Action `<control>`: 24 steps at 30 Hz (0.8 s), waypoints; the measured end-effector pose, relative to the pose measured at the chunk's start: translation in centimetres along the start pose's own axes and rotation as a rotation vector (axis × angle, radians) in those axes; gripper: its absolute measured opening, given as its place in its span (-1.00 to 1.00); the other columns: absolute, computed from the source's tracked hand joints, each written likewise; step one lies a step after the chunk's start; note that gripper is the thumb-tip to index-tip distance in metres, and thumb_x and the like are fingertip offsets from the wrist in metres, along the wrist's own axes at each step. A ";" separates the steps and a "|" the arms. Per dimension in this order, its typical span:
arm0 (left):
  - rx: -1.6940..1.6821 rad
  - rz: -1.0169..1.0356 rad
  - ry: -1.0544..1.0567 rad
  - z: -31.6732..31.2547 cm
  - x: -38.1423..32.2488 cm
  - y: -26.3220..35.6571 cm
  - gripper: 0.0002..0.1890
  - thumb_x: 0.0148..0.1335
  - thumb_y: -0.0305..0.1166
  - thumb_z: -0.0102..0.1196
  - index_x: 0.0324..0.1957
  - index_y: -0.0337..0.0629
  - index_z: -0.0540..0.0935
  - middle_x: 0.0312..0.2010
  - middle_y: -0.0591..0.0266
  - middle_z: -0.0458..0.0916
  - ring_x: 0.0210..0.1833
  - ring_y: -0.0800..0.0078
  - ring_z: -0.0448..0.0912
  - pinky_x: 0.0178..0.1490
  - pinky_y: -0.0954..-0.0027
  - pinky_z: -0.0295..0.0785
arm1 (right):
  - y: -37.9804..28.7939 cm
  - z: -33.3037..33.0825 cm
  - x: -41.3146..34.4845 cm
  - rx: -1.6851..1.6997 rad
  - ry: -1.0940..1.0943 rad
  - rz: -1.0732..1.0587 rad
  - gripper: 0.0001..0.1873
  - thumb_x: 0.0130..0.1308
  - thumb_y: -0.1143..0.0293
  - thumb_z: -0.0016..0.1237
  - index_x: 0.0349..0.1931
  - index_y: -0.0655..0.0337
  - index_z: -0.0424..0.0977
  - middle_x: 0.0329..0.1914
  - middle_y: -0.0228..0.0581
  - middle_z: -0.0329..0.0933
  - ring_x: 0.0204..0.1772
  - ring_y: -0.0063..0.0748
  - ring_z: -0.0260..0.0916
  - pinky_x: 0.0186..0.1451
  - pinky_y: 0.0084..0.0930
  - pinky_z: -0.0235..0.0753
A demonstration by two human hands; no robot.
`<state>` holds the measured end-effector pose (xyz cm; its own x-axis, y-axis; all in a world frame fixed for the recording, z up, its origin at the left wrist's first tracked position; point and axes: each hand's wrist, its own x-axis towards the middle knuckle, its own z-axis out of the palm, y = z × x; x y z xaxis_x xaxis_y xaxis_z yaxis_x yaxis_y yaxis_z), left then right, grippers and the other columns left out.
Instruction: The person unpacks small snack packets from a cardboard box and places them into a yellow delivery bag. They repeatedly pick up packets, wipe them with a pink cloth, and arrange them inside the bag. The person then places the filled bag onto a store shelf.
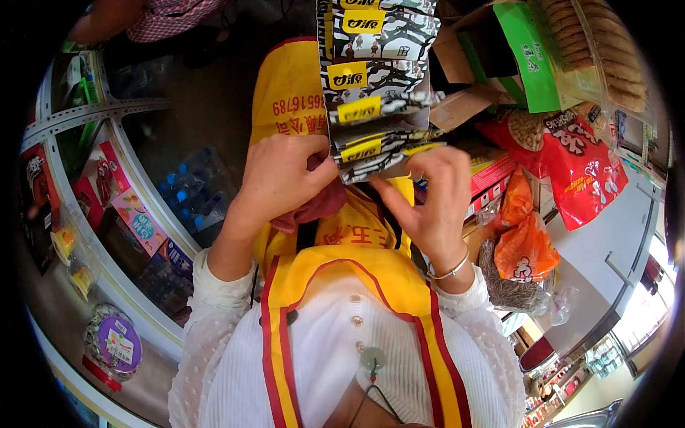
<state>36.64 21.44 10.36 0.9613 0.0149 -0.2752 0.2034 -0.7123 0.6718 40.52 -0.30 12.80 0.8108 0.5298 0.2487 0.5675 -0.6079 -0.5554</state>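
In front of me an open carton [423, 115] holds a row of black-and-white snack packets [382, 32] with yellow label patches. My left hand [286, 179] is at the carton's near left corner, its thumb against the edge. A crumpled dark red cloth [316, 206] is bunched in its grasp. My right hand [436, 200], a bangle at its wrist, has thumb and fingers on the nearest packet [369, 166], which leans at the carton's near end. The carton's underside and some fingertips are hidden. Below hangs my yellow apron [342, 232] with red trim and writing.
White metal shelving [144, 187] with boxed snacks curves along the left, a purple-labelled jar [115, 342] on its ledge. Blue-capped bottles [192, 187] lie on the floor. At right are a green carton [527, 59], a red bag [567, 155] and orange bags [524, 246]. A person's checked garment [171, 18] shows at top left.
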 end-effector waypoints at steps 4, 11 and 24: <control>0.027 -0.005 -0.011 0.0 -0.2 0.5 -0.72 0.07 -0.14 0.08 -0.44 -0.13 0.69 -0.53 0.01 0.63 -0.43 0.05 0.62 -0.33 0.14 0.50 | 0.2 0.1 3.4 -0.144 0.171 -0.134 -0.31 -0.06 0.27 0.31 0.17 0.08 0.42 0.11 -0.08 0.38 0.23 0.01 0.27 0.25 -0.08 0.26; 0.049 0.003 -0.045 0.3 -0.3 -0.2 -0.73 0.06 -0.15 0.09 -0.42 -0.12 0.71 -0.53 0.03 0.63 -0.45 0.07 0.61 -0.34 0.16 0.50 | 1.5 1.1 5.1 -0.196 -0.099 -0.072 -0.29 0.00 0.25 0.25 0.24 0.09 0.34 0.29 -0.04 0.24 0.33 0.10 0.16 0.39 -0.01 0.15; -0.011 0.004 -0.063 0.4 -1.0 0.0 -0.73 0.06 -0.14 0.09 -0.43 -0.11 0.70 -0.52 0.05 0.65 -0.43 0.08 0.62 -0.33 0.17 0.51 | 4.5 5.0 11.5 -0.343 0.254 -0.284 -0.42 0.15 0.17 0.11 0.17 0.18 0.37 0.20 -0.03 0.38 0.27 0.01 0.28 0.36 -0.09 0.18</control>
<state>35.59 21.16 10.39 0.9487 -0.0324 -0.3146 0.2016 -0.7043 0.6806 51.68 6.04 9.19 0.6026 0.5677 0.5609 0.7505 -0.6421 -0.1563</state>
